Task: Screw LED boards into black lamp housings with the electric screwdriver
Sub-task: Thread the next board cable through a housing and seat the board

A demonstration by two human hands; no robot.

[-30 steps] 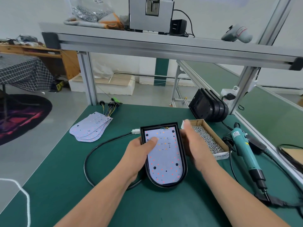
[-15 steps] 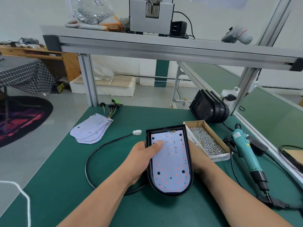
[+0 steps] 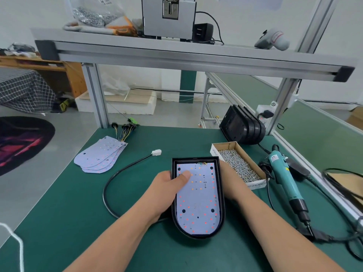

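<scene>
Black lamp housing (image 3: 221, 195) lies flat mid-tabletop (image 3: 74, 222), its rounded end toward the near edge. A matte white LED board (image 3: 198, 205) sits inside its glossy rim. Left grip (image 3: 167, 191) clasps the left wall, thumb on the board. Right grip (image 3: 231, 184) lies against the right wall, fingers hidden: state cannot be told. Cardboard screw box (image 3: 255, 185) is just beside it; the teal electric screwdriver (image 3: 284, 183) lies farther right. Open green mat at front left.

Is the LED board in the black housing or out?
In. The LED board lies flat inside the black housing's rim, the left hand's thumb resting on it.
</scene>
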